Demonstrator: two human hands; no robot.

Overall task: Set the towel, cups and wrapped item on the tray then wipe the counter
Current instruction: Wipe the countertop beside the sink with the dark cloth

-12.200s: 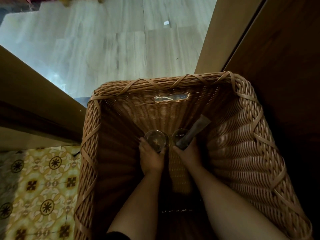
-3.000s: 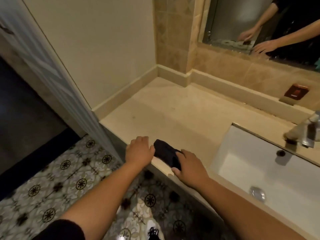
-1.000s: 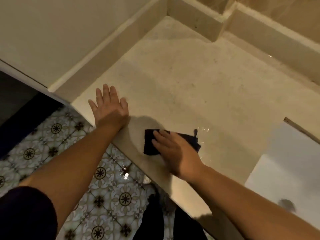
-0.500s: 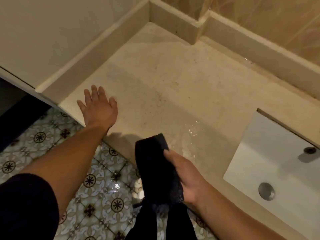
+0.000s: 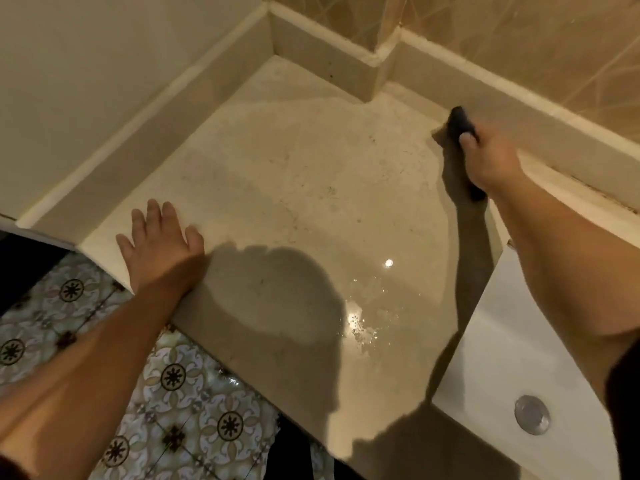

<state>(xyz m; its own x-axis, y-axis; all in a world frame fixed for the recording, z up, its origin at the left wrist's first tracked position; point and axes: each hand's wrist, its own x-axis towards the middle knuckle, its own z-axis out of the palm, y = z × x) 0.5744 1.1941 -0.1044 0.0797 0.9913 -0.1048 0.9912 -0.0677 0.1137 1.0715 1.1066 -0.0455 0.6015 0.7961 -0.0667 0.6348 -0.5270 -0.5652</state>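
No text, label, brand, number or sign can be read anywhere in this view.

I am looking at a bathroom. A white sink (image 5: 519, 358) with a shiny drain (image 5: 532, 414) sits at the lower right, set in a wet stone counter (image 5: 294, 174). Patterned floor tiles (image 5: 173, 375) show at the lower left.
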